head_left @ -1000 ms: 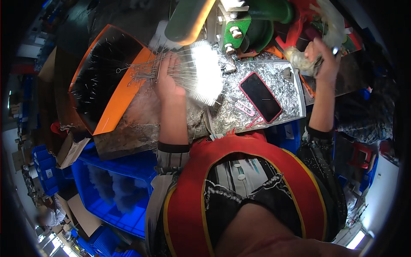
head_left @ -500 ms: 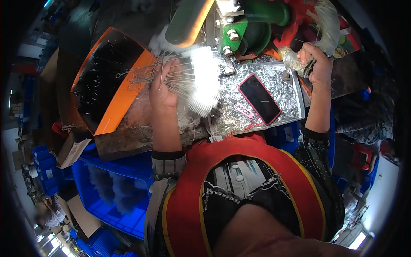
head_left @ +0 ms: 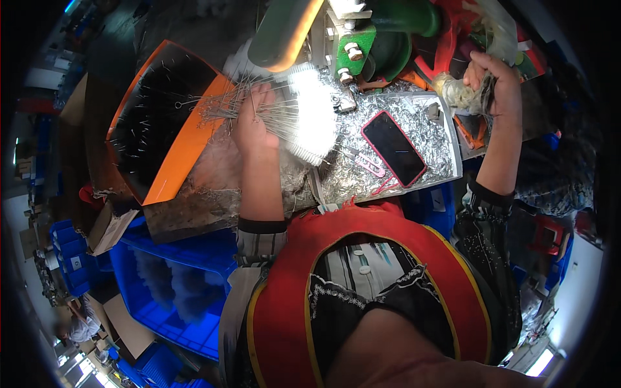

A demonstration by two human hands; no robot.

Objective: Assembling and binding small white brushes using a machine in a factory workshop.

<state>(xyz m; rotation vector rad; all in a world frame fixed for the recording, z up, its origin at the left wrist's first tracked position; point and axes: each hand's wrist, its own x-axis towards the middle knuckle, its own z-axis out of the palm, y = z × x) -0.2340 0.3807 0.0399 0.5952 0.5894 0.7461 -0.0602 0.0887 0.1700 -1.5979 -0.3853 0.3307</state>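
A fan of thin wire-handled brushes (head_left: 312, 123) with white bristles is in my left hand (head_left: 256, 124), the fingers closed round the wire stems. The looped wire ends point left, over an orange-rimmed black tray (head_left: 178, 161). The bristle heads glare under bright light. At the right, my right hand (head_left: 499, 87) is closed round a lever handle (head_left: 460, 94) wrapped in cloudy plastic or tape. This handle is beside a green machine (head_left: 354, 50) with several bolts.
A red-cased phone (head_left: 396, 149) and pink thread snips (head_left: 369, 163) lie on a foil-covered board (head_left: 440, 149). A long dark guard (head_left: 284, 39) overhangs the brushes. Below the bench's left side stands a blue crate (head_left: 207, 333) holding fluffy grey bundles.
My left hand has shifted slightly right and down with the brushes. My right hand has moved a little right and up, together with the wrapped handle.
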